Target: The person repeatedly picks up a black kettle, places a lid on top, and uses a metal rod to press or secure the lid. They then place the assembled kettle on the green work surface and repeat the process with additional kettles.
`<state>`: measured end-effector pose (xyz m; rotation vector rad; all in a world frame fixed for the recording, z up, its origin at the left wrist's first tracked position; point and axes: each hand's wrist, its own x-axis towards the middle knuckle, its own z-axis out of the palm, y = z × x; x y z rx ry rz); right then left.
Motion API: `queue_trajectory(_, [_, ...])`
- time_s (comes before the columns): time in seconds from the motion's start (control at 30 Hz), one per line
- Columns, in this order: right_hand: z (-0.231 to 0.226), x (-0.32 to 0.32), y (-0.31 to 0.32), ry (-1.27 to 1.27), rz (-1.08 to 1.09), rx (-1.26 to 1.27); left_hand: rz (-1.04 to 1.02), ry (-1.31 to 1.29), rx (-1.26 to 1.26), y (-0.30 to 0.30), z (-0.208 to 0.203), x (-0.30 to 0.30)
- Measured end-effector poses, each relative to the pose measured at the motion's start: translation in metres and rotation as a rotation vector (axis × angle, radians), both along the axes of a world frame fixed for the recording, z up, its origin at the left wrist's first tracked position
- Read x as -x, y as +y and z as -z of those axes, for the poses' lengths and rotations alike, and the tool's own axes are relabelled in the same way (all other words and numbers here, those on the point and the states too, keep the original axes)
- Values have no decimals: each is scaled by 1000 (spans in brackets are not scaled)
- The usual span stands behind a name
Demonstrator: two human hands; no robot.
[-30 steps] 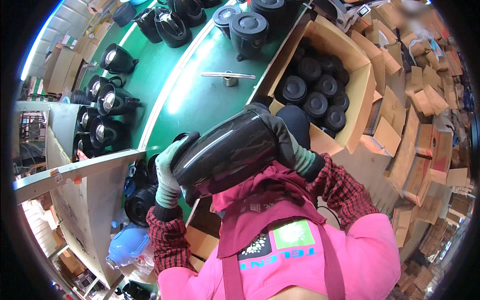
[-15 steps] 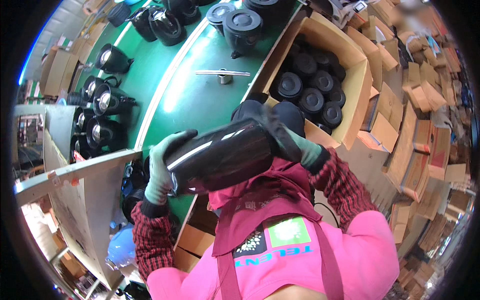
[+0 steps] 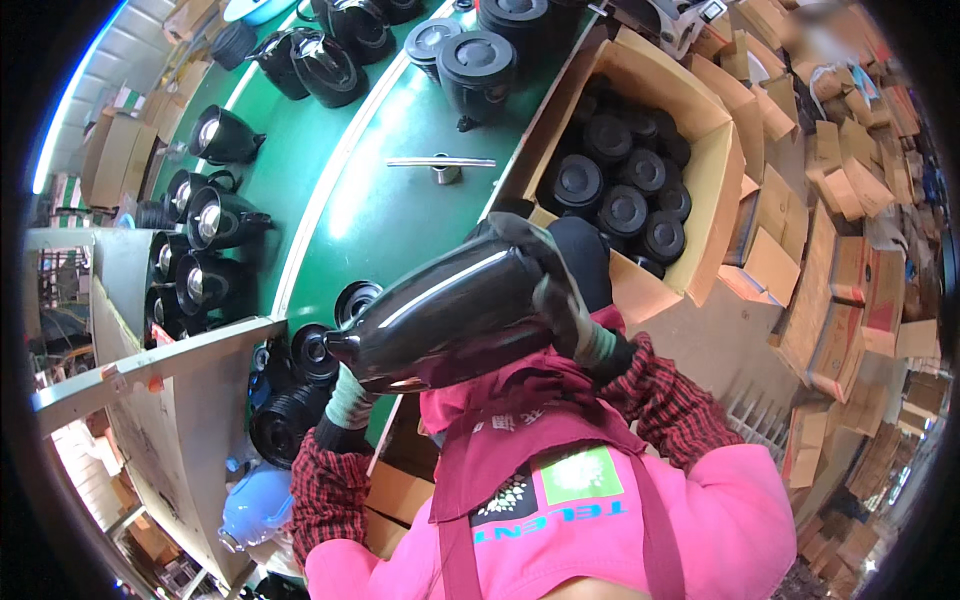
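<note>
A glossy black jug body lies tilted across my lap, its small spout pointing left. My right hand, in a glove with dark fingers, is wrapped round the jug's right end. My left hand, in a pale green glove, holds the jug from beneath near the spout end; its fingers are hidden behind the jug. Left of the spout, round black lids or rings sit on the green bench. A metal tool with a long crossbar stands on the bench beyond the jug.
On my right, an open cardboard box holds several round black parts. Black jugs with silvery insides stand along the green bench. A grey metal rail crosses at left, above a blue plastic bottle. Cartons crowd the far right.
The jug has turned so that its spout now shows at the left end. My left hand has slipped beneath it, and my right hand has closed round the right end.
</note>
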<state>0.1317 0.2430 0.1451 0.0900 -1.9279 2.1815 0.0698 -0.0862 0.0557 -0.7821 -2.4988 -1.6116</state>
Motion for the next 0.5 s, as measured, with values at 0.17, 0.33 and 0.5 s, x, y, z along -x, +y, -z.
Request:
queue_trajectory(0.17, [5, 16, 31, -325, -286, 326, 219, -150, 216, 73, -165, 39])
queue_trajectory(0.33, [-22, 5, 2, -24, 13, 113, 120, -545, -312, 8, -42, 13])
queue_trajectory(0.5, [79, -23, 7, -95, 93, 222, 253, -116, 232, 74, -148, 37])
